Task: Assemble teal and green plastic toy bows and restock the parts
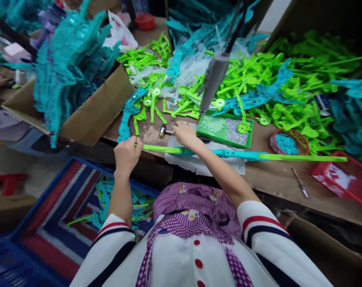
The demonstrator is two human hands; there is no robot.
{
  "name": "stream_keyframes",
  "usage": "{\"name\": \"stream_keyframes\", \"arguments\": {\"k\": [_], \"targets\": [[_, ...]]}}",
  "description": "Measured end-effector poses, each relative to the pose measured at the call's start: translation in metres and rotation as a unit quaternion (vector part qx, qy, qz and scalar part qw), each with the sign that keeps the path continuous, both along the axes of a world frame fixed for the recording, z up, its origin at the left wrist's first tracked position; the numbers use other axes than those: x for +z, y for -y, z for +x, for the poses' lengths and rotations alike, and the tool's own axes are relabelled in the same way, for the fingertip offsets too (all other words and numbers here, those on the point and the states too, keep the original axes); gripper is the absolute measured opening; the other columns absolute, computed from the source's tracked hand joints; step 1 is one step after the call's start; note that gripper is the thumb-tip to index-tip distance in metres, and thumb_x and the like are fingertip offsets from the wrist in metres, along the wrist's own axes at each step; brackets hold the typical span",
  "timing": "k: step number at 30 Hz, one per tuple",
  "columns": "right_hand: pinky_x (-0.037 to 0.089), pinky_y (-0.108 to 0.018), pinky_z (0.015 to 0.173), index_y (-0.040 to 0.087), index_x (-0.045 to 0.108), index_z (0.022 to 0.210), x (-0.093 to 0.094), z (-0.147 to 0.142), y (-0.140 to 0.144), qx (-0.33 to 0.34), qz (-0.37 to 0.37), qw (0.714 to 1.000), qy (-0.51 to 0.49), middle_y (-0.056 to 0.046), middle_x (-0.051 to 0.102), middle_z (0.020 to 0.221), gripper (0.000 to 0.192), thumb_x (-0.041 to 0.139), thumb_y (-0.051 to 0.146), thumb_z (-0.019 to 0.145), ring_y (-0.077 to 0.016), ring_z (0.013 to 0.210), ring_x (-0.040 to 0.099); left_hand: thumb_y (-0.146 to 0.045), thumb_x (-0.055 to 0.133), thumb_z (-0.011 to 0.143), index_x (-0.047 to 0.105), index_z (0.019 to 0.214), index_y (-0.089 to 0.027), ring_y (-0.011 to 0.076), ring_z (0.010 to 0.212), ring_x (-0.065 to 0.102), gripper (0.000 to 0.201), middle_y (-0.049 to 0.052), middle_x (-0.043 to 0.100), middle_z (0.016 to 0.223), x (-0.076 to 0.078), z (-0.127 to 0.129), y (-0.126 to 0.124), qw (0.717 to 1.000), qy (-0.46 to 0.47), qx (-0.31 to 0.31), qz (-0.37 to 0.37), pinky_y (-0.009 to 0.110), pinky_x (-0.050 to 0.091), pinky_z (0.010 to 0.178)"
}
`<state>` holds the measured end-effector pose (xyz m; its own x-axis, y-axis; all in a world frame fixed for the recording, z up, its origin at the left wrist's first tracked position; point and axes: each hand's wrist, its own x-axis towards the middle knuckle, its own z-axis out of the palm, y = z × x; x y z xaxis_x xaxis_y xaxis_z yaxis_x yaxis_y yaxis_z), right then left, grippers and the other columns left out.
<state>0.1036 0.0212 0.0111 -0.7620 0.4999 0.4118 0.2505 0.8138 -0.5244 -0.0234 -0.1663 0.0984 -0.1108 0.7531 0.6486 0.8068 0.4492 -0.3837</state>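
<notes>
At the far left a cardboard box (88,111) stands tilted on the table edge, and it is full of teal plastic parts (70,59) that rise high over its rim. Under it, on the floor side, a blue crate (25,223) with a striped bag inside holds some loose teal and green pieces. The left hand (127,153) is at the front edge of the brown table (276,179); its fingers are curled together and clamped on the left end of a long toy sword (228,154), which has a green strip at each end and a teal middle part. The sword lies flat along the table edge, over a white cloth (204,163), and reaches far to the right. Just right of the left hand, the right hand (185,133) rests on the table above the sword, fingers bent and close together; it touches a small metal tool (164,130), but I cannot tell if it really grips it. Beside this hand sits a green tray (225,129) with small screws, and a grey hanging screwdriver (213,79) points down at its corner. Behind them a big heap of green parts (273,79) covers the table. Further right there is a small round basket (285,141), a loose screwdriver (300,183) and a red basket (345,177).
</notes>
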Motion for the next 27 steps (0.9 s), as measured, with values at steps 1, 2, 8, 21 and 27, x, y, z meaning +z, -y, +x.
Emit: {"name": "stream_keyframes", "arguments": {"k": [1, 2, 8, 21, 27], "targets": [[0.039, -0.042, 0.104, 0.012, 0.06, 0.127, -0.007, 0.007, 0.008, 0.015, 0.019, 0.999, -0.037, -0.018, 0.056, 0.137, 0.034, 0.039, 0.024, 0.104, -0.0293, 0.127, 0.051, -0.029, 0.042, 0.095, 0.049, 0.065, -0.02, 0.0209, 0.063, 0.053, 0.032, 0.006, 0.053, 0.062, 0.0, 0.001, -0.002, 1.0, 0.007, 0.006, 0.001, 0.031, 0.027, 0.061], [0.039, -0.039, 0.103, 0.014, 0.058, 0.13, -0.014, 0.013, 0.018, 0.039, 0.032, 0.996, -0.07, -0.016, 0.056, 0.137, 0.035, 0.04, 0.031, 0.105, -0.0271, 0.124, 0.053, -0.029, 0.043, 0.095, 0.05, 0.066, -0.02, 0.0213, 0.064, 0.055, 0.032, 0.006, 0.054, 0.062, 0.001, 0.001, -0.003, 1.0, 0.017, 0.011, 0.002, 0.031, 0.029, 0.062], [0.037, -0.034, 0.097, 0.016, 0.055, 0.135, -0.048, 0.002, 0.062, 0.05, 0.039, 0.991, -0.115, -0.012, 0.063, 0.13, 0.041, 0.036, 0.039, 0.107, -0.0233, 0.116, 0.057, -0.048, 0.054, 0.095, 0.058, 0.092, -0.018, 0.0205, 0.086, 0.064, 0.03, 0.008, 0.064, 0.09, -0.01, -0.014, 0.001, 0.977, 0.179, -0.086, 0.078, 0.029, 0.046, 0.078], [0.041, -0.037, 0.103, 0.013, 0.059, 0.129, -0.042, -0.03, 0.071, 0.017, 0.102, 0.98, -0.167, -0.01, 0.068, 0.119, 0.037, 0.036, 0.031, 0.107, -0.0197, 0.11, 0.061, -0.064, 0.087, 0.06, 0.051, 0.096, -0.02, 0.018, 0.086, 0.067, 0.067, 0.003, 0.064, 0.092, -0.1, -0.045, -0.036, 0.77, 0.486, -0.307, 0.275, 0.036, 0.057, 0.091], [0.041, -0.04, 0.111, 0.022, 0.057, 0.135, -0.098, 0.091, 0.061, -0.152, 0.116, 0.916, -0.352, -0.008, 0.066, 0.128, 0.035, 0.045, 0.035, 0.104, -0.0196, 0.124, 0.057, -0.056, 0.088, 0.066, 0.052, 0.101, -0.021, 0.0185, 0.095, 0.069, 0.061, 0.005, 0.062, 0.11, -0.09, -0.054, -0.026, 0.765, 0.506, -0.33, 0.224, 0.035, 0.057, 0.094]]}}
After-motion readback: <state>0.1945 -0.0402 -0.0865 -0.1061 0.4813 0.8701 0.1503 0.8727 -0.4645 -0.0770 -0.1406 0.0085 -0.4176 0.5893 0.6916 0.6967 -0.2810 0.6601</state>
